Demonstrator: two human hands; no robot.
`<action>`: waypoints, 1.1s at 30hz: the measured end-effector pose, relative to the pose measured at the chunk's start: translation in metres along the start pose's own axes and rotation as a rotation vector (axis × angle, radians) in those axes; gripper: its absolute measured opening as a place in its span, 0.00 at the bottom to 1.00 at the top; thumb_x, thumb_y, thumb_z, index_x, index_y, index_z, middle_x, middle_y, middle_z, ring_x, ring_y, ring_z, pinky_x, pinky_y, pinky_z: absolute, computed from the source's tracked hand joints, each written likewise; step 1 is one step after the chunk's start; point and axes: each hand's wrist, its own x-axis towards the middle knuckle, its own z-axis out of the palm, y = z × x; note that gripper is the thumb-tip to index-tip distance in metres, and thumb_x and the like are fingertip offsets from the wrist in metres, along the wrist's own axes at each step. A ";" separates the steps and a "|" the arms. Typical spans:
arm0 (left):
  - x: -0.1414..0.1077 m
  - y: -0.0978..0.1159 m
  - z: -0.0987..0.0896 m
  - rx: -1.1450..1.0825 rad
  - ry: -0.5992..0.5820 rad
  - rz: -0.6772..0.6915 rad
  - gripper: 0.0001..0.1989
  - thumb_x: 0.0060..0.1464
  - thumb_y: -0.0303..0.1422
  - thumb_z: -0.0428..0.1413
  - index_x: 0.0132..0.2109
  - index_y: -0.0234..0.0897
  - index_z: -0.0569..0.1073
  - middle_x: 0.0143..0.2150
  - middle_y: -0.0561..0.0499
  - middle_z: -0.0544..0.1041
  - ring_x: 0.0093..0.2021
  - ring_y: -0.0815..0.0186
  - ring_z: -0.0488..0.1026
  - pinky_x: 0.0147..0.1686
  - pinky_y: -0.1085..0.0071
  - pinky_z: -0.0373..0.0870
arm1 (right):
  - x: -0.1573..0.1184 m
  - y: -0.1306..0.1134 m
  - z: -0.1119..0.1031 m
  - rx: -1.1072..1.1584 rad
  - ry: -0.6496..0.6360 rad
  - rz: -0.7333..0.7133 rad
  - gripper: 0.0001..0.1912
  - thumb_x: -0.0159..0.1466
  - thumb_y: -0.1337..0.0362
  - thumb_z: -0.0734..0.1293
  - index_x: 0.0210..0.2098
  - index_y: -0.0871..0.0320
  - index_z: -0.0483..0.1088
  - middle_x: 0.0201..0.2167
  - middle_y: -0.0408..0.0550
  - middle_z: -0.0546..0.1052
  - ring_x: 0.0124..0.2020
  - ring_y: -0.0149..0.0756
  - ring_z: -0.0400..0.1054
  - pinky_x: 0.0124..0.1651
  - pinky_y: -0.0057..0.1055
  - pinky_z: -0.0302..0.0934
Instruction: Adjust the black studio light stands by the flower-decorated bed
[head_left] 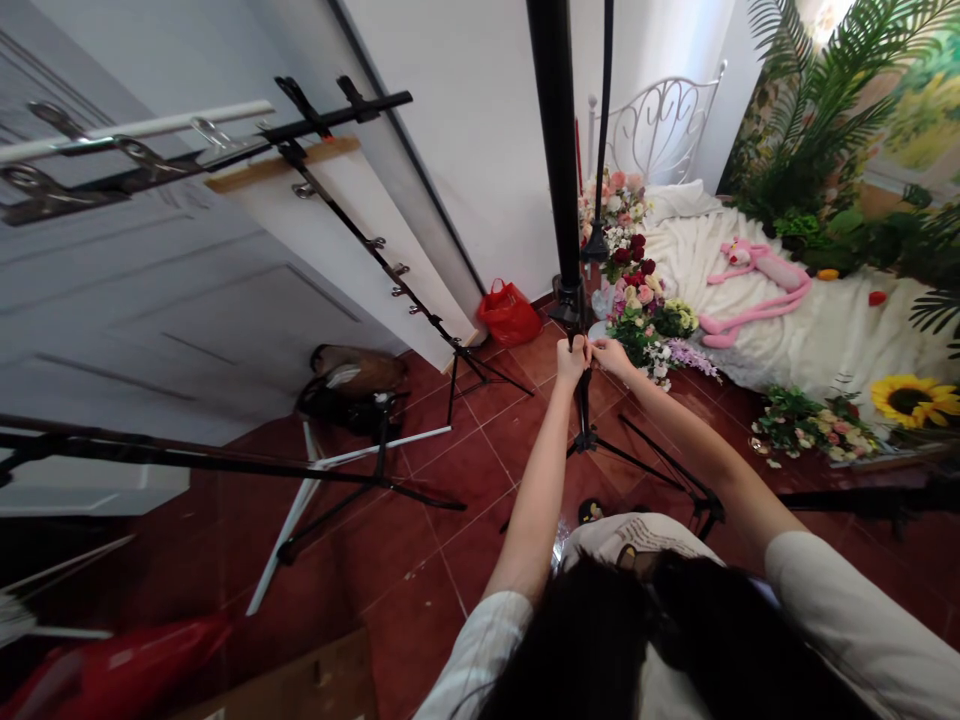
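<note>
Dark hair (pixel 577 640) hangs into the bottom of the view, over the person's pale, short-sleeved shirt (pixel 832 590). Both bare arms stretch forward to a black stand (pixel 559 150), whose upright pole rises out of the top of the view and whose legs spread on the floor just in front of the person. The left hand (pixel 571 360) is closed around the pole, below a dark collar (pixel 568 300). Right beside it, the right hand (pixel 609 356) has its fingertips drawn in against the pole; whether they pinch some part of it cannot be told. One dark shoe (pixel 590 510) shows near the stand's foot, on red floor tiles (pixel 480 540).

At the left, metal clips (pixel 142 155) sit along a dark bar, near a white rod (pixel 172 117). Beyond them, a white panel (pixel 352 240) with a brown top edge leans behind a slim black stand lined with small clips. On the floor past its legs lie a brown and black bag (pixel 360 380) and, by the wall, a red plastic bag (pixel 510 312).

To the right, mixed flowers (pixel 637 295) border a creamy, fluffy cover (pixel 667 240), where a pink plush figure (pixel 765 280) lies; a sunflower (pixel 911 400) stands at its near edge. Farthest back are a white metal headboard (pixel 660 120) and green palm fronds (pixel 825 100).
</note>
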 end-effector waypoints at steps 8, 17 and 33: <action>-0.001 0.007 0.001 0.034 0.014 -0.005 0.43 0.43 0.76 0.42 0.13 0.39 0.60 0.09 0.55 0.55 0.11 0.74 0.55 0.16 0.72 0.50 | -0.024 0.033 -0.005 0.678 -0.260 0.125 0.14 0.65 0.48 0.68 0.34 0.52 0.74 0.31 0.39 0.80 0.38 0.32 0.73 0.45 0.27 0.64; -0.002 0.004 0.001 0.013 0.019 0.025 0.42 0.45 0.75 0.43 0.13 0.38 0.60 0.09 0.55 0.55 0.11 0.75 0.55 0.16 0.72 0.52 | -0.025 0.047 0.032 0.835 -0.216 0.127 0.25 0.64 0.35 0.65 0.35 0.51 0.71 0.34 0.42 0.81 0.47 0.39 0.74 0.50 0.32 0.66; -0.001 0.004 0.001 0.006 0.023 0.006 0.42 0.44 0.75 0.44 0.13 0.39 0.61 0.09 0.54 0.57 0.11 0.74 0.56 0.16 0.72 0.50 | -0.018 0.018 0.036 0.712 0.242 0.105 0.17 0.54 0.53 0.74 0.26 0.53 0.64 0.23 0.36 0.71 0.30 0.31 0.67 0.34 0.27 0.59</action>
